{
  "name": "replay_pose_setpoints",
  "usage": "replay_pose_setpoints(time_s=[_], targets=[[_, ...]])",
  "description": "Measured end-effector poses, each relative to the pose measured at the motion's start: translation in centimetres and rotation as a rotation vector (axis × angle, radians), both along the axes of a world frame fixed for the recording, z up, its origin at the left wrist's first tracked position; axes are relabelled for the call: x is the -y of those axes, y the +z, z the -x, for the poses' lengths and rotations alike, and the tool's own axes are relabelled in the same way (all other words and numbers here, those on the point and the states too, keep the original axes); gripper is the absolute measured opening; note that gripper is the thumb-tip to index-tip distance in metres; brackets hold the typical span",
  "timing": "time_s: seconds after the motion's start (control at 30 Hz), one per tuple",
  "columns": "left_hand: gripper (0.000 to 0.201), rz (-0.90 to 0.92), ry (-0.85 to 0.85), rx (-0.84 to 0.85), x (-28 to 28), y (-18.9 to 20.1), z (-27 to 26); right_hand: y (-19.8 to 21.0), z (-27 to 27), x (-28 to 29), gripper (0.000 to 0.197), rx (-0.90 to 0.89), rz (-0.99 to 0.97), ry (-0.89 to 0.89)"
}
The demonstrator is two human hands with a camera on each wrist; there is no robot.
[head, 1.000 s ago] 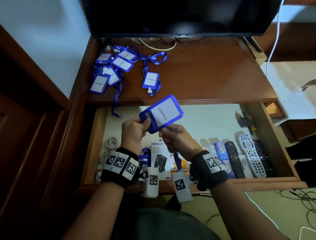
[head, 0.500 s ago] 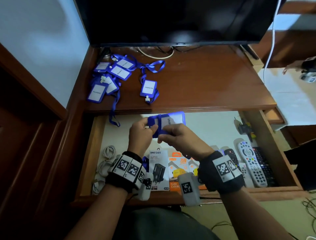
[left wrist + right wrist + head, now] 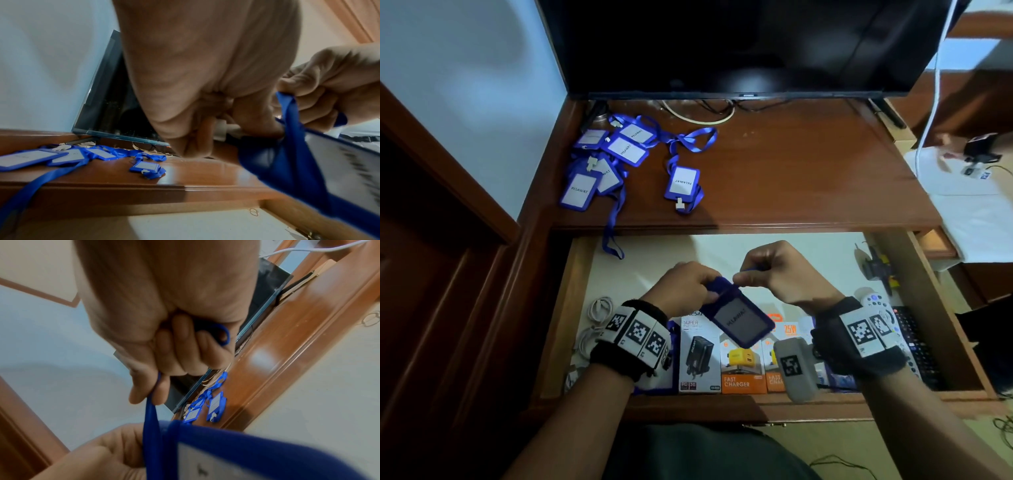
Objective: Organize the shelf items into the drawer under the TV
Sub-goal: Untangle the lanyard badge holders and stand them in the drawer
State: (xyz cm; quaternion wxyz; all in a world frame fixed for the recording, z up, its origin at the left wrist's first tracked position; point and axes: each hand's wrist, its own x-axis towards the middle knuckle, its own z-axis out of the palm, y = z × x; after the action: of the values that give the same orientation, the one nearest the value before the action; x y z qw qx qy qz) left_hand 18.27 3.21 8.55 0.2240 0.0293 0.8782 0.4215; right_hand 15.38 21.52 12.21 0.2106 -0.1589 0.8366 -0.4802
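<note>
**Both hands on one blue badge holder over the open drawer**

Nearest, at the lower centre of the head view, the left hand (image 3: 681,286) pinches the top end of a blue badge holder (image 3: 739,320), fingers curled round it. The right hand (image 3: 780,274) has its fingers closed on the holder's blue lanyard (image 3: 151,418), which runs taut from finger and thumb down to the holder. The holder hangs tilted above the open drawer (image 3: 935,308), over the charger boxes (image 3: 722,359) lined along its front. White cables (image 3: 595,318) lie coiled at the drawer's left end, remote controls (image 3: 907,339) at its right. Farther up the frame, on the shelf (image 3: 791,178), five more badge holders (image 3: 606,161) are heaped at upper left, and a single one (image 3: 682,183) lies apart near the shelf's front edge. The TV (image 3: 739,44) fills the top.
</note>
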Motion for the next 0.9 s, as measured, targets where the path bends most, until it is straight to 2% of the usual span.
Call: replay_pose_setpoints(time_s=[0.1, 0.23, 0.37, 0.57, 0.63, 0.7, 0.77, 0.83, 0.9], targets=[[0.022, -0.06, -0.089, 0.043, 0.0, 0.7, -0.1, 0.0, 0.3, -0.6, 0.014, 0.008, 0.035, 0.024], [0.026, -0.208, -0.173, 0.094, 0.8, 1.8, -0.3, 0.2, 0.3, -1.2, 0.014, 0.084, 0.184, 0.046], [0.034, -0.558, 0.051, 0.028, 1.3, 1.7, -0.6, 0.3, 0.4, -1.3, 0.016, 0.129, 0.369, -0.019], [0.029, -0.914, 0.329, -0.099, -0.2, 0.7, -0.3, -0.9, 0.3, -0.2, 0.013, 0.106, 0.535, -0.078], [0.023, -1.01, 0.356, -0.133, -0.3, 0.6, -0.4, -1.6, 0.0, -0.1, 0.027, 0.13, 0.553, -0.095], [0.027, -1.04, 0.347, -0.174, -0.5, 0.5, -0.8, -2.4, -0.5, 0.0, 0.041, 0.146, 0.534, -0.09], [0.025, -0.998, 0.394, -0.188, -0.5, 0.2, -1.3, -3.4, -0.6, 0.3, 0.039, 0.22, 0.546, -0.053], [0.031, -0.95, 0.496, -0.176, -0.3, -0.3, -1.8, -4.4, -0.5, 0.9, 0.035, 0.306, 0.554, -0.016], [0.031, -0.917, 0.585, -0.169, 0.2, -0.7, -2.4, -5.1, -0.2, 1.5, 0.042, 0.348, 0.499, 0.04]])
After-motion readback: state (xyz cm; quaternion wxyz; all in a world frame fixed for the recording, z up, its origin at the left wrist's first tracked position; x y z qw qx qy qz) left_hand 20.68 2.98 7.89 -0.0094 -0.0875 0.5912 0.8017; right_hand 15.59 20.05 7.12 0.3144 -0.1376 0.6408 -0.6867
